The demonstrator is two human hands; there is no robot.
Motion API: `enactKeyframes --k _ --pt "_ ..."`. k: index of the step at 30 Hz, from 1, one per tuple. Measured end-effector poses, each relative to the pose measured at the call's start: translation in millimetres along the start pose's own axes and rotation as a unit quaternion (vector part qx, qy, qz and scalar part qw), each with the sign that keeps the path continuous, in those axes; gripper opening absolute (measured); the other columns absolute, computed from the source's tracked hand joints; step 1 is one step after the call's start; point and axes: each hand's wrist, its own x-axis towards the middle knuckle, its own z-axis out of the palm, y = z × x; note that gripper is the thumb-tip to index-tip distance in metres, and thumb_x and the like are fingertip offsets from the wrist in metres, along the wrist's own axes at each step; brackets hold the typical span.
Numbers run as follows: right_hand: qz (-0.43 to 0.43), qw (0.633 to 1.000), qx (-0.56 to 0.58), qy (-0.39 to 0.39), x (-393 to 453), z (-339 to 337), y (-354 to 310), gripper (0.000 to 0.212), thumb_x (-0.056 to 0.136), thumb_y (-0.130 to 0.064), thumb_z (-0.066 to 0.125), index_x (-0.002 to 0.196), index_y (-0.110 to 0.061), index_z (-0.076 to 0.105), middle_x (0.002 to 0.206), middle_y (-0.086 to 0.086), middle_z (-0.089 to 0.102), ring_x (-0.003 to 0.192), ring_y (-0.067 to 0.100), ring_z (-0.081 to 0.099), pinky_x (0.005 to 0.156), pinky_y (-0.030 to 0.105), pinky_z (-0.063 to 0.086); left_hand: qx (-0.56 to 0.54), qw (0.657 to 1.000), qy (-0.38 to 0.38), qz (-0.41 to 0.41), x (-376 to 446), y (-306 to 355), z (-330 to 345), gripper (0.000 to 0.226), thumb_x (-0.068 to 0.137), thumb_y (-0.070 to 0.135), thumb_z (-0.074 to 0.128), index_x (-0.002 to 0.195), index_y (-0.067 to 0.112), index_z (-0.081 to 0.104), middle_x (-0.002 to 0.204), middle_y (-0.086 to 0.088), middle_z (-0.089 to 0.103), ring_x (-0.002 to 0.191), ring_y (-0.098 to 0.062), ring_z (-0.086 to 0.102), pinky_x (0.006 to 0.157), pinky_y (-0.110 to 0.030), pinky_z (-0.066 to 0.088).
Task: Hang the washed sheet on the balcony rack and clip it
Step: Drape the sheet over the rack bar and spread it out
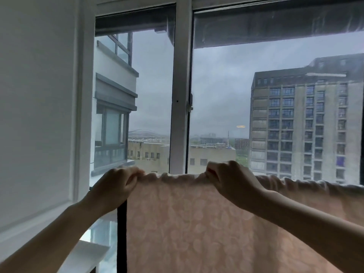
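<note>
Your left hand [115, 186] and right hand [229, 180] each pinch the sheet's [197, 223] top edge in front of the window frame [180, 95], the cloth hanging below both grips.

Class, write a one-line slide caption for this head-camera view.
Left hand and right hand pinch the pink sheet's top edge before a window.

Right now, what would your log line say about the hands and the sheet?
left hand: pinches top edge | right hand: pinches top edge | sheet: draped, hanging | clips: none visible
</note>
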Motion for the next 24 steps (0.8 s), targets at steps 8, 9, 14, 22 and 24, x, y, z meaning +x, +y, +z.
enactKeyframes --k 8,9,14,22,24 --pt "-0.028 1.000 -0.014 0.001 24 14 -49 0.021 0.100 -0.029 0.042 0.080 -0.022 0.048 0.071 -0.006 0.057 0.061 0.018 0.050 0.057 0.031 0.036 -0.045 0.998 0.031 0.032 -6 -32 -2 0.025 0.092 0.011 0.058 0.110 0.021 0.071 0.107 0.006 0.070 0.101 -0.011 0.062 0.092 -0.028 0.049" --pt "-0.032 0.999 -0.015 0.002 25 18 -53 0.021 0.100 -0.028 0.041 0.081 -0.022 0.048 0.075 -0.004 0.060 0.062 0.020 0.053 0.057 0.031 0.038 -0.052 0.997 0.036 0.033 -7 -33 -1 0.024 0.092 0.012 0.059 0.110 0.021 0.071 0.107 0.007 0.070 0.101 -0.010 0.062 0.092 -0.027 0.048" --pt "-0.032 0.999 -0.007 0.013 23 23 -58 0.019 0.099 -0.031 0.042 0.082 -0.023 0.046 0.074 -0.004 0.060 0.059 0.016 0.052 0.055 0.029 0.037 -0.081 0.987 0.136 -0.032 -16 -40 4 0.030 0.090 0.017 0.063 0.120 0.017 0.059 0.114 0.003 0.065 0.105 -0.014 0.061 0.087 -0.024 0.045" --pt "0.002 1.000 0.006 0.012 20 27 -63 0.018 0.097 -0.035 0.045 0.087 -0.021 0.051 0.078 -0.005 0.063 0.062 0.013 0.057 0.059 0.030 0.047 -0.191 0.959 0.127 -0.166 -29 -33 11 0.036 0.087 0.023 0.069 0.115 0.012 0.049 0.099 0.000 0.064 0.073 -0.005 0.062 0.061 -0.014 0.042" --pt "0.002 1.000 0.013 0.012 19 29 -65 0.019 0.097 -0.037 0.045 0.090 -0.021 0.052 0.080 -0.004 0.064 0.063 0.012 0.057 0.060 0.031 0.050 -0.214 0.951 0.122 -0.187 -29 -31 10 0.037 0.088 0.023 0.067 0.116 0.011 0.048 0.096 -0.001 0.066 0.074 -0.010 0.063 0.060 -0.012 0.039"
